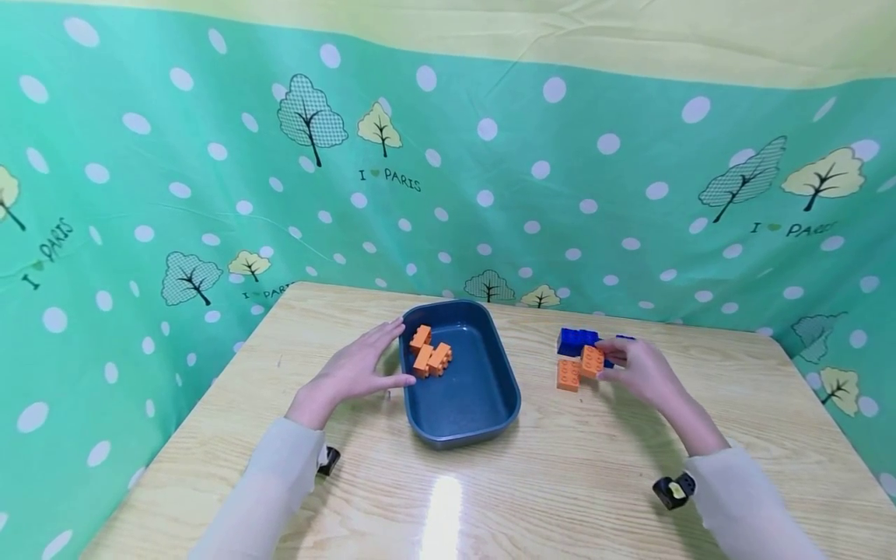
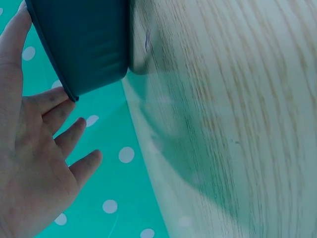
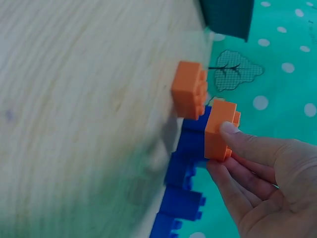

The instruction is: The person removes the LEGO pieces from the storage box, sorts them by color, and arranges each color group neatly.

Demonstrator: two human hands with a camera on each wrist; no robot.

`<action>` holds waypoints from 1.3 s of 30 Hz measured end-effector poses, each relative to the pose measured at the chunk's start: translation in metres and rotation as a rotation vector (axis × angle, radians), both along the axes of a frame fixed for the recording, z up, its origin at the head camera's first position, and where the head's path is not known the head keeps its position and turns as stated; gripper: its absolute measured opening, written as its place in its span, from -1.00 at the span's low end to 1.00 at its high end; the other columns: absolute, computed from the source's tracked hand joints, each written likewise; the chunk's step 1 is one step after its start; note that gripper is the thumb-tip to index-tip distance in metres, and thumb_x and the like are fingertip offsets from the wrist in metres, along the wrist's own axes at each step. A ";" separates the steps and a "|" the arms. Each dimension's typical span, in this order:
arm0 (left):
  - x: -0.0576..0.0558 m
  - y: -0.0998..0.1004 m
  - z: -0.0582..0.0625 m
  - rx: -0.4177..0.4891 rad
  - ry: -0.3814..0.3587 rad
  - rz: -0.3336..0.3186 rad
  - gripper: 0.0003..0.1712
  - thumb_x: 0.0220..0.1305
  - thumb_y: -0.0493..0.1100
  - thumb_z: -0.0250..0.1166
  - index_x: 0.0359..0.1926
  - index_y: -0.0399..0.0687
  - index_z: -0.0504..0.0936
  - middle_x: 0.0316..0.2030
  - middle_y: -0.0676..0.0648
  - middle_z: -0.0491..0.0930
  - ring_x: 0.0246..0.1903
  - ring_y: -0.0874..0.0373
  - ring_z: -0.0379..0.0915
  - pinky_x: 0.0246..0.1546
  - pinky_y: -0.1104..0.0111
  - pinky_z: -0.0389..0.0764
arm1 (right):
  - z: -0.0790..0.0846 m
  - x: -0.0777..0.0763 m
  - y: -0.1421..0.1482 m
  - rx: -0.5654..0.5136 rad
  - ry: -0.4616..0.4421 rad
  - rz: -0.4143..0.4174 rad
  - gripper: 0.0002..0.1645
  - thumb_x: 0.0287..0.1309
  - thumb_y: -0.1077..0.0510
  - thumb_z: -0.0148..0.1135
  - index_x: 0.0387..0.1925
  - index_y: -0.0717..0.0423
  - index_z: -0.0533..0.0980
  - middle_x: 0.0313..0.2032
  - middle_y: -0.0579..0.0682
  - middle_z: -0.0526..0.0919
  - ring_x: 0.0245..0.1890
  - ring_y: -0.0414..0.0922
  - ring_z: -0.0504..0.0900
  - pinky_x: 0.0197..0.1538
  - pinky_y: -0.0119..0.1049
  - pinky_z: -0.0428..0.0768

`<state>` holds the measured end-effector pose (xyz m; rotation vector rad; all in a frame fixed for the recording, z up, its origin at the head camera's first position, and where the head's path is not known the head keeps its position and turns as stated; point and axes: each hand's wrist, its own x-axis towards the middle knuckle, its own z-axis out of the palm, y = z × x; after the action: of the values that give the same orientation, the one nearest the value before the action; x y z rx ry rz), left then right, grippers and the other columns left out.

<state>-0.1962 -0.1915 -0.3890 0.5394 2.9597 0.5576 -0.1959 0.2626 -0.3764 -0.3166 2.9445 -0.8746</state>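
My right hand [image 1: 644,375] pinches an orange toy brick [image 1: 592,362] between thumb and fingers; the right wrist view shows the thumb on its side. Just left of it, a second orange brick [image 1: 568,376] stands on the table. Behind these are several blue bricks [image 1: 578,341], partly hidden by the hand; more of the blue bricks [image 3: 181,202] show in the right wrist view. A dark blue rectangular tub [image 1: 465,404] holds 3 orange bricks [image 1: 440,358] near its left wall. Spread fingers of my left hand [image 1: 350,372] touch the tub's left rim.
The light wood table [image 1: 546,482] carries everything. Against its back edge hangs a green dotted cloth [image 1: 462,225] with printed trees. A small black device [image 1: 674,491] sits at the right wrist, and another black device [image 1: 328,460] at the left.
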 end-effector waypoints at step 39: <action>0.008 0.004 0.005 -0.066 0.037 0.009 0.15 0.14 0.44 0.30 0.56 0.00 0.08 0.58 -0.11 0.02 0.55 -0.16 -0.03 0.51 -0.16 0.15 | -0.014 0.011 -0.004 -0.047 -0.014 -0.007 -0.33 0.20 0.22 0.37 0.28 0.40 0.40 0.23 0.40 0.52 0.19 0.31 0.56 0.18 0.09 0.64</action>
<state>-0.1881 -0.1879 -0.3842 0.5363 3.0042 0.4540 -0.1852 0.2584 -0.3900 -0.3020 2.9171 -0.9447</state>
